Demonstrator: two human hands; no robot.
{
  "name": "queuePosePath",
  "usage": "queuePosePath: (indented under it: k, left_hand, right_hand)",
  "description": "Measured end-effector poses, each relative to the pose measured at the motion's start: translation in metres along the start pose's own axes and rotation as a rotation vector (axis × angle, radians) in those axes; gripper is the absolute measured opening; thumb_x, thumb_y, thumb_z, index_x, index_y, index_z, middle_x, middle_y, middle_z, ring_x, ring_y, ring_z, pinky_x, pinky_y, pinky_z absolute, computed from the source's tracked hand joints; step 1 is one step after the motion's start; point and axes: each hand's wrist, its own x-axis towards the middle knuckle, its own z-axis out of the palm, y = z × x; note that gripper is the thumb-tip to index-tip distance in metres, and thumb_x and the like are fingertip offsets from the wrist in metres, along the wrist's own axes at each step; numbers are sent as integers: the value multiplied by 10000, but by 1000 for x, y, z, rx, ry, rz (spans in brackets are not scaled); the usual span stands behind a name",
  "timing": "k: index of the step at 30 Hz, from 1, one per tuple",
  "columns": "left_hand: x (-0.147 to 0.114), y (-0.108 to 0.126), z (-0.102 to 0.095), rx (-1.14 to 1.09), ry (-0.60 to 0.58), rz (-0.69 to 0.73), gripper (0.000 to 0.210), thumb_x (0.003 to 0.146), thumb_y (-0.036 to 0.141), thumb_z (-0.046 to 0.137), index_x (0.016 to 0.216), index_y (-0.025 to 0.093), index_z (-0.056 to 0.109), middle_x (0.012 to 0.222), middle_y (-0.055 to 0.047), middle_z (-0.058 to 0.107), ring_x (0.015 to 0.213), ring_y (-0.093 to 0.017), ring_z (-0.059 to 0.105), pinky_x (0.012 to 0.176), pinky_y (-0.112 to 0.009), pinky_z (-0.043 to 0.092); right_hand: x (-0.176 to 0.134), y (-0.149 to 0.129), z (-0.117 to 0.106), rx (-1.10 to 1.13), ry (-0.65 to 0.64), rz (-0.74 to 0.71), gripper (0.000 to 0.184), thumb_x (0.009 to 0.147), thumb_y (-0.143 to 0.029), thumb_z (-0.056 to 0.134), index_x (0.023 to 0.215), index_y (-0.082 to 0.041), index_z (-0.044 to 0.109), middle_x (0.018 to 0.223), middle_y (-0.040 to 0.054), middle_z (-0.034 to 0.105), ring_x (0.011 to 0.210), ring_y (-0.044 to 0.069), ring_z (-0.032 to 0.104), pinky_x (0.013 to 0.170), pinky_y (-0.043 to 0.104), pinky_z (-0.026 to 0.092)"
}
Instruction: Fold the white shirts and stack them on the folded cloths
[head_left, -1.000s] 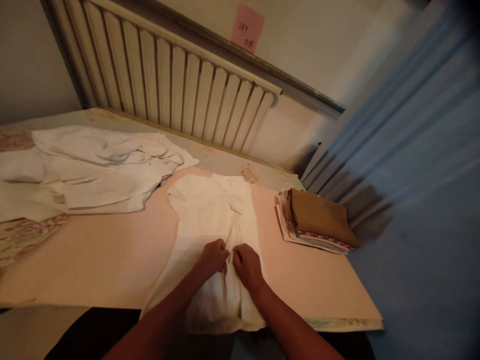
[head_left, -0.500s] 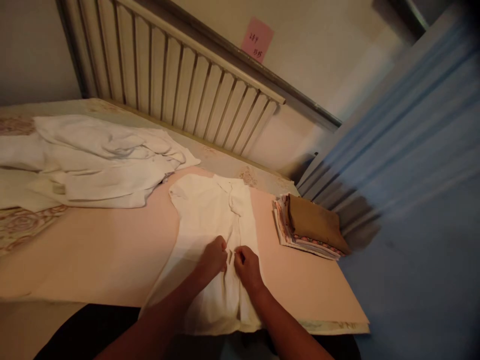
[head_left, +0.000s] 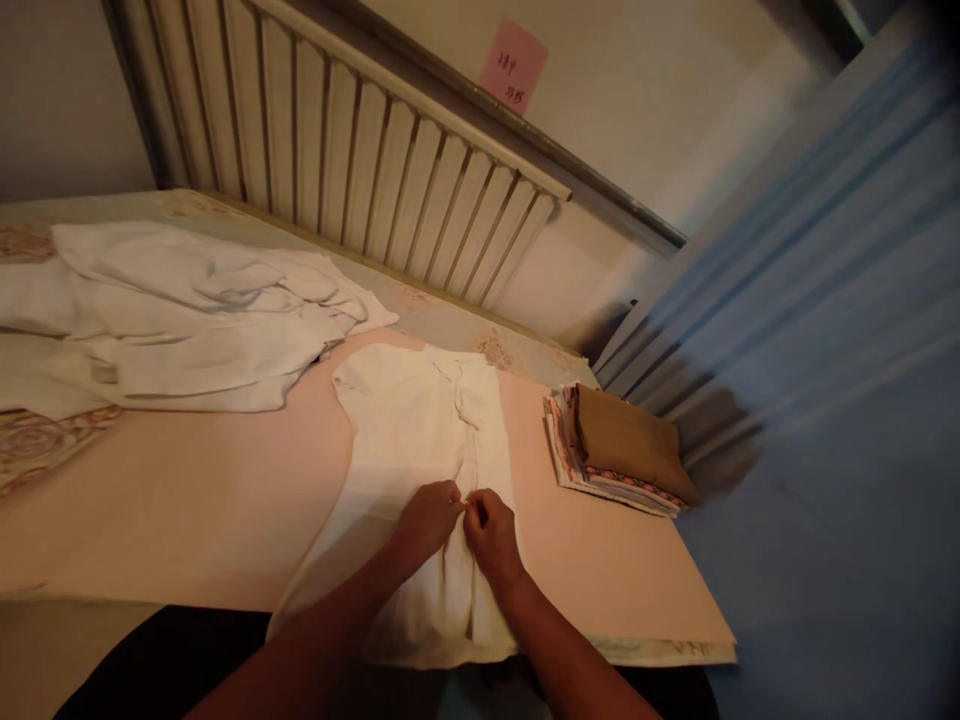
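A white shirt (head_left: 405, 420) lies spread on the pink board, collar end away from me, its front opening running down toward me. My left hand (head_left: 433, 520) pinches the cloth at one side of that opening. Close against it, my right hand (head_left: 491, 530) pinches the other side, and the fingertips of both nearly meet. Any button between the fingers is too small to make out. Below the hands the fabric hangs in lengthwise folds down to the near edge.
A heap of white clothing (head_left: 187, 320) lies at the left. Folded cloths with a brown one on top (head_left: 630, 445) sit at the right on the pink board (head_left: 247, 500). Behind stands a radiator (head_left: 360, 150); a blue curtain (head_left: 840, 400) hangs at the right.
My left hand has moved right, closing the small gap to my right hand. The two sides of the shirt's opening are now drawn together. My view has shifted slightly.
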Motion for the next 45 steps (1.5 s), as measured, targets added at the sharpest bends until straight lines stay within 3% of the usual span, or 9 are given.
queuePosePath:
  k: [6,12,25,45]
  left_hand:
    - [4,-3,5,13,11,-35,152,792,153,480,780,184,628,800,-38,684,763,-156,601,674,-256,389]
    - [8,-6,7,44,-5,-16,191,829,159,451,781,173,636,827,-53,693,798,-167,609,708,-270,398]
    - [7,-5,7,118,-29,-3,246,873,190,399,751,165,611,805,-69,678,764,-173,607,667,-279,386]
    - [7,-1,10,181,-42,2,268,901,205,366,765,161,592,861,-100,673,839,-202,618,739,-307,403]
  right_hand:
    - [-1,2,2,12,2,-33,168,835,-193,479,933,-192,615,723,8,600,624,137,536,604,245,443]
    - [-1,1,0,-16,-40,-40,130,834,-189,478,873,-194,602,712,5,587,629,135,529,599,238,427]
    - [0,-2,5,-178,19,-112,133,810,-140,446,832,-198,563,741,17,570,653,153,531,618,265,413]
    - [1,0,3,-74,15,-64,181,756,-117,431,832,-198,575,720,16,581,661,151,540,604,255,433]
